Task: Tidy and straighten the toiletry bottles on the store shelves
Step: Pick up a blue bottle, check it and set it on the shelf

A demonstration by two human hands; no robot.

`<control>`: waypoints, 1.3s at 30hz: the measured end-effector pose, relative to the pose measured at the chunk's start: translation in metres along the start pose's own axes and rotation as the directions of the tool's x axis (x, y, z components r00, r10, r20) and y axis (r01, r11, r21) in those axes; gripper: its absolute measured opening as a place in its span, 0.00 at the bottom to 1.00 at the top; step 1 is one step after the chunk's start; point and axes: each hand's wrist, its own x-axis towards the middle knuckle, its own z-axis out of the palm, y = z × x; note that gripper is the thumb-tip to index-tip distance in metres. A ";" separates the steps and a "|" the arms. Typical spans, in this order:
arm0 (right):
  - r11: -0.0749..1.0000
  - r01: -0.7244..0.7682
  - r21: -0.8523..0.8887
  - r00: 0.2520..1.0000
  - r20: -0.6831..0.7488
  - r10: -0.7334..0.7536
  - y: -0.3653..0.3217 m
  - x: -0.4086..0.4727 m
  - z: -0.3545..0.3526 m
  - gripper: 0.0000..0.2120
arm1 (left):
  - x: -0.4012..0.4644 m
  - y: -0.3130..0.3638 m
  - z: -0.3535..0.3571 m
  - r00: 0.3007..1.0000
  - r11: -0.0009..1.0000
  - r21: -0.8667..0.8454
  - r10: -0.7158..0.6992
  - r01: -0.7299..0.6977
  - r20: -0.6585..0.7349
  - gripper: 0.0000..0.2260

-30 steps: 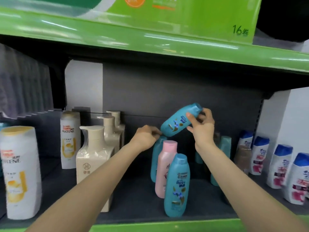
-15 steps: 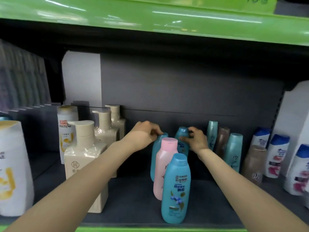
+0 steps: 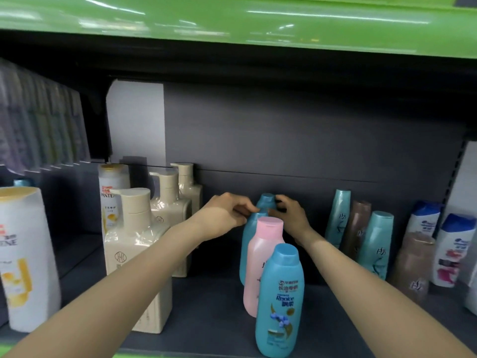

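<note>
lowered blue bottle (image 3: 266, 200) upright, front (rejoice) bottle (image 3: 280, 301)

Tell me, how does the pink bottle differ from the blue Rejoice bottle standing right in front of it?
The pink bottle is pale pink with a pink cap; the blue Rejoice bottle is bright blue with a blue cap. The Rejoice bottle stands nearest the shelf edge with its printed label in full view; the pink bottle stands behind it, partly hidden, its print barely visible. Both are upright, capped, similar in shape, and untouched by either hand.

1 head view faces forward and slightly down, close into the shelf (image 3: 206, 319).
</note>
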 end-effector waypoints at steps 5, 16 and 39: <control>0.995 0.016 -0.094 0.997 0.080 -0.009 -0.008 0.016 0.003 0.21 | 0.000 0.000 0.001 1.000 1.000 0.029 -0.008 0.008 -0.008 0.12; 0.997 0.047 -0.053 0.989 0.140 -0.039 -0.007 0.025 0.004 0.17 | 0.000 -0.001 0.002 0.999 0.999 0.009 -0.035 0.035 -0.019 0.14; 0.987 0.071 -0.146 0.980 -0.174 -0.096 -0.110 -0.081 -0.033 0.08 | -0.038 0.022 -0.011 0.947 0.997 -0.067 0.023 -0.048 -0.321 0.07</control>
